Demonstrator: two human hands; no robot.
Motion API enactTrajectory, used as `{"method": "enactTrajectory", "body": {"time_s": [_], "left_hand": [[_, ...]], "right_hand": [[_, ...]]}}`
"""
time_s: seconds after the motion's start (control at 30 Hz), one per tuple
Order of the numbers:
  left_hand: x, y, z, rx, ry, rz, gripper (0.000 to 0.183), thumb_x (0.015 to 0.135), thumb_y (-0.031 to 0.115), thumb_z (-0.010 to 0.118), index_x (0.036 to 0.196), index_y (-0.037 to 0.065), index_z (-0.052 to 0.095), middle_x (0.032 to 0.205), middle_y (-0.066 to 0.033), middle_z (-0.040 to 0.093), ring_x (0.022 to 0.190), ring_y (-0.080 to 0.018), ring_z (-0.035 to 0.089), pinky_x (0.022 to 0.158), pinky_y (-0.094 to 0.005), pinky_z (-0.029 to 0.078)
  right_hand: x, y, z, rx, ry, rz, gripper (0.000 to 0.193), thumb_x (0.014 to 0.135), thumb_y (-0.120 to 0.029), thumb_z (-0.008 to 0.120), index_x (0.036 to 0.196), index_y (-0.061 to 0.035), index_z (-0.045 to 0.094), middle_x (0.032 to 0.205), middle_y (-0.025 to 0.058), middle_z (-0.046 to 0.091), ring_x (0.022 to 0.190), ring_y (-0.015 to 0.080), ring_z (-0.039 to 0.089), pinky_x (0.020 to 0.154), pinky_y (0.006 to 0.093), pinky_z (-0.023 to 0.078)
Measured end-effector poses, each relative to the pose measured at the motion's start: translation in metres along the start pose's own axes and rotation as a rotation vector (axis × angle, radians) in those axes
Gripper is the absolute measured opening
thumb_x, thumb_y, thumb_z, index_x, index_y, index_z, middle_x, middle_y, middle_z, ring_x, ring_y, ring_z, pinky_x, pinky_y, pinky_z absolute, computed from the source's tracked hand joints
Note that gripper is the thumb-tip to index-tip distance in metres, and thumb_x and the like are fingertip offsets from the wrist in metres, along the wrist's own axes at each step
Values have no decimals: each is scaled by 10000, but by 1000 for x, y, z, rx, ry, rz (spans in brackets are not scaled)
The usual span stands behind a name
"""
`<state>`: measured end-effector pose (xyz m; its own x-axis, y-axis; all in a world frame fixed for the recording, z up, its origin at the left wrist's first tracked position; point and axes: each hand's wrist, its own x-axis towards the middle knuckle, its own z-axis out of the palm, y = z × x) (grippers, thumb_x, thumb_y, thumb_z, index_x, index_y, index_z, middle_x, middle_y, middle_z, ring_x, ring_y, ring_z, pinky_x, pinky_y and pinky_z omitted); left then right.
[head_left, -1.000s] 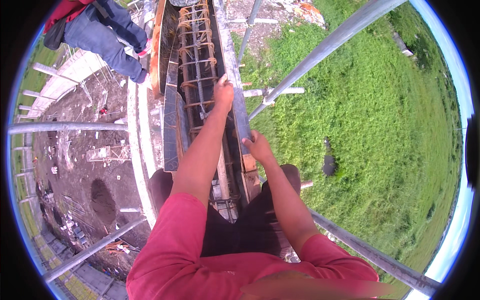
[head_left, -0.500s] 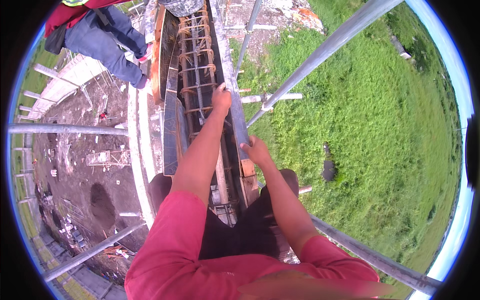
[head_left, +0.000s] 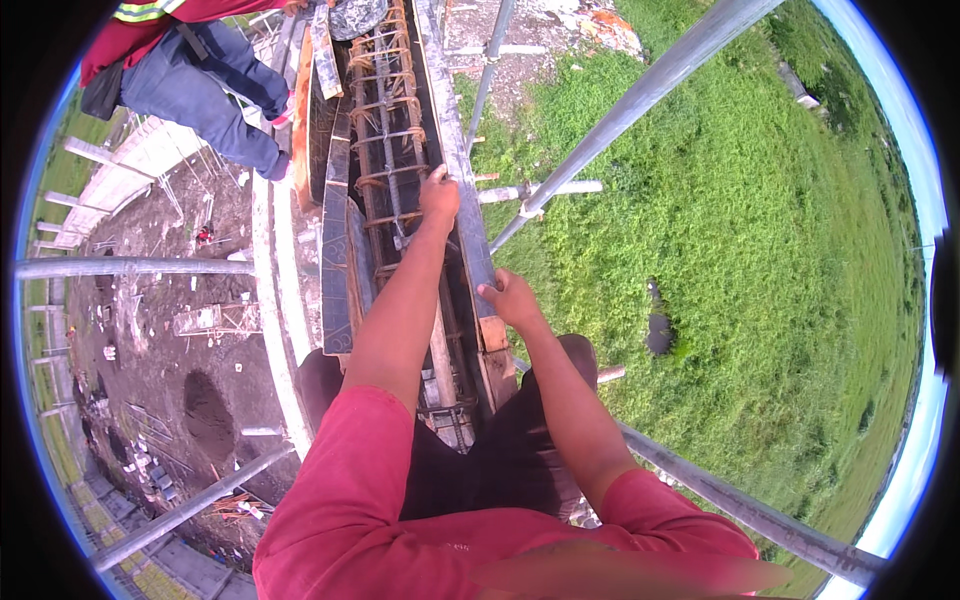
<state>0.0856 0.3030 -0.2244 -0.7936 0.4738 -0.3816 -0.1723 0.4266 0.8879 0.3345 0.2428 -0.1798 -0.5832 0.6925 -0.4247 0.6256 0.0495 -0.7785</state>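
A long formwork panel [head_left: 455, 130], dark-faced along its top edge, runs away from me on the right side of a narrow trough. My left hand [head_left: 439, 197] is closed on the panel's inner edge, its fingertips partly hidden. Nearer to me, my right hand [head_left: 512, 300] grips the outer edge, thumb on top and fingers out of sight. Inside the trough lies a rebar cage [head_left: 388, 110] with rusty stirrups tied around long bars. The left formwork panel [head_left: 337, 270] stands opposite, beside my left forearm. A wooden block [head_left: 495, 362] sits at the right panel's near end, by my knee.
A co-worker in grey trousers [head_left: 190, 95] stands at the far left, a hand near a short board [head_left: 325, 55]. Scaffold pipes [head_left: 640, 105] cross on the right and a pipe [head_left: 140, 267] on the left. Grass [head_left: 760, 300] and muddy ground [head_left: 210, 400] lie far below.
Both my hands keep their holds on the panel. The view has shifted slightly. At the far left, a short board and the co-worker's hand now show beside the formwork.
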Motion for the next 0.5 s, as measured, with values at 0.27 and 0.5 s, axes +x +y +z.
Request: {"method": "enactTrajectory", "body": {"time_s": [0.27,0.5], "left_hand": [[-29,32,-7,574,158,160,488,825,264,716,1297,140,710,1230,-203,717,1170,-380,679,1012,-445,539],[-91,27,-3,673,83,237,871,723,397,850,1448,37,529,1396,-268,484,1262,-472,539,1055,-482,497]], "right_hand": [[-7,-5,4,-4,118,-29,541,854,-237,815,1292,-87,534,870,194,688,860,401,696,788,484,530],[-13,-3,-4,-186,40,-43,683,846,-252,814,1441,-73,531,1042,294,705,1054,446,681,949,503,537]]}}
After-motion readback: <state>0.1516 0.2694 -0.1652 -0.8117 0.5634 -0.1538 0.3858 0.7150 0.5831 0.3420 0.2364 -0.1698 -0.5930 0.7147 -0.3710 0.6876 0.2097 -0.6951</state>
